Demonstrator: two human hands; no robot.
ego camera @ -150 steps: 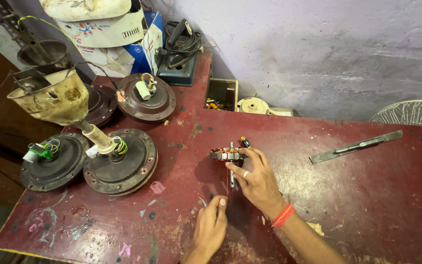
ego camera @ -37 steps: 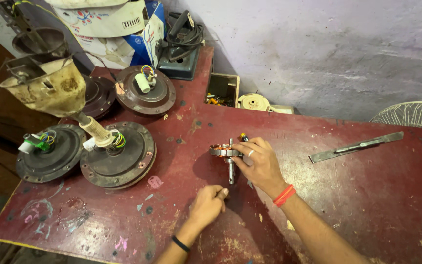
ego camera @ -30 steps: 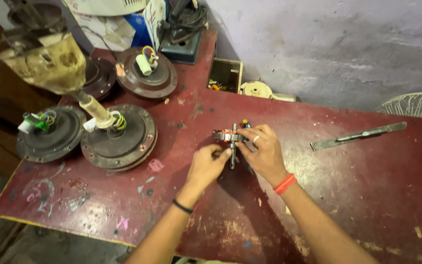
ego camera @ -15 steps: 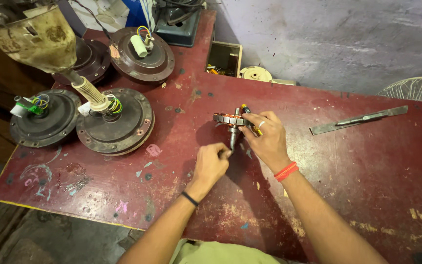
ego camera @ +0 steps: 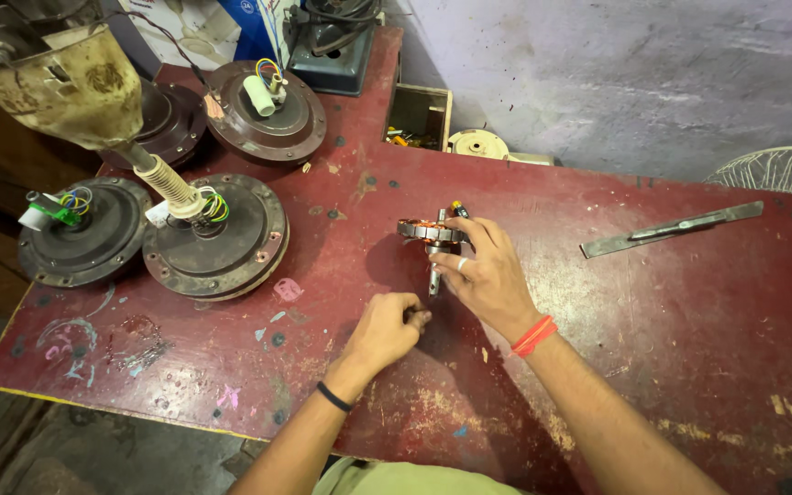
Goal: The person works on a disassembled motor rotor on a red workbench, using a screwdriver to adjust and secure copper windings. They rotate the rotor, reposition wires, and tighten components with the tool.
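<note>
Gripping the wound stator (ego camera: pixel 429 230) upright on its shaft, the right hand (ego camera: pixel 488 275) closes around it; the left hand (ego camera: pixel 385 328) pinches something small on the red bench (ego camera: pixel 671 330).

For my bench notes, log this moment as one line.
right hand: holds stator on shaft upright | left hand: closed at shaft base | red table: fan motors, metal bar

bare forearms, a black band on the left hand (ego camera: pixel 385 330) wrist, orange threads (plus a ring) on the right hand (ego camera: pixel 488 275).
</note>
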